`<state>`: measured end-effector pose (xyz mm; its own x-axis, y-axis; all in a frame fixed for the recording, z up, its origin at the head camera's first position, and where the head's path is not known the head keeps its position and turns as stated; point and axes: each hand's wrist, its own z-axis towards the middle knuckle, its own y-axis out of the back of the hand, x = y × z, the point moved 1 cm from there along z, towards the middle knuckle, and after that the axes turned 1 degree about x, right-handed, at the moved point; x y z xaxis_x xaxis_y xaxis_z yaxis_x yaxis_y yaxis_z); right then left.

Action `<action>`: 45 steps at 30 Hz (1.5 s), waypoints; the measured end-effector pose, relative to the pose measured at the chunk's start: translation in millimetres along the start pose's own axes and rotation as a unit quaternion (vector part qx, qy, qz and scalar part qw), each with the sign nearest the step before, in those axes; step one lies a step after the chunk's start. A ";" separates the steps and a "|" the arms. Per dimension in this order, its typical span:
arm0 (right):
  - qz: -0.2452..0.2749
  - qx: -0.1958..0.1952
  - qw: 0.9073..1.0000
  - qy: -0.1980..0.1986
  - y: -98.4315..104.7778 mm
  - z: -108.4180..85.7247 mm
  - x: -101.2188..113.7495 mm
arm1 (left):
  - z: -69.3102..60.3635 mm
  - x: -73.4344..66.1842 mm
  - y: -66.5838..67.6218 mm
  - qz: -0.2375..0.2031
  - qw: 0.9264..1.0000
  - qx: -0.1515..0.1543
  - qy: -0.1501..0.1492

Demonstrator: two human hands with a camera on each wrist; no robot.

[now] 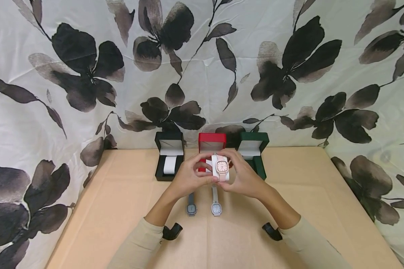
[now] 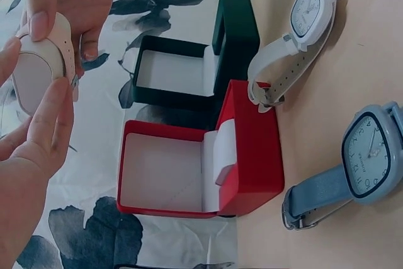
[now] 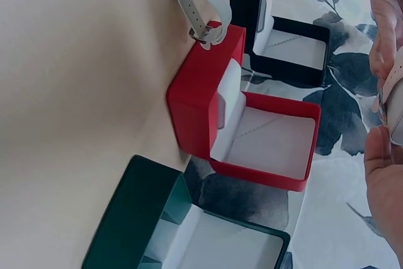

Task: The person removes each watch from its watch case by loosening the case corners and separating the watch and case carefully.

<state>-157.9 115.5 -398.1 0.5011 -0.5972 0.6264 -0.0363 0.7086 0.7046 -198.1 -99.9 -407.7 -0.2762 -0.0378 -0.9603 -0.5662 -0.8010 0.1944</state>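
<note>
A pink watch [image 1: 222, 166] wrapped round a white cushion [image 1: 214, 163] is held up in front of the boxes. My left hand [image 1: 194, 172] grips the cushion from the left, fingers and thumb at its edges. From the other side my right hand [image 1: 245, 176] holds the same watch and cushion. In the left wrist view the pink strap [image 2: 65, 42] shows its holes and buckle between both hands. Behind the hands stand an open red box [image 1: 212, 139] with a white cushion inside and an open green box [image 1: 263, 169], whose inside shows no cushion in the right wrist view.
An open black box [image 1: 159, 173] with a white cushion [image 1: 170, 165] stands at the left. Nearer me lie a blue-grey watch [image 1: 191, 208] and a white watch [image 1: 216, 207] on the tan table [image 1: 121, 209]. A floral cloth [image 1: 229, 74] hangs behind.
</note>
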 end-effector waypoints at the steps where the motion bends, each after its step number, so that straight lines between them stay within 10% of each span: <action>1: -0.003 0.001 1.000 -0.001 0.0 0.0 0.6 | -0.4 -0.1 0.3 0.001 1.000 -0.001 -0.002; 45: -0.052 0.039 0.998 0.005 5.2 2.7 5.1 | -1.8 5.5 6.4 -0.010 1.000 0.013 0.009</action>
<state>-158.0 115.1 -390.4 0.5144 -0.6619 0.5452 -0.0510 0.6110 0.7900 -201.8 -106.3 -412.1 -0.2506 -0.0335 -0.9675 -0.5918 -0.7856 0.1806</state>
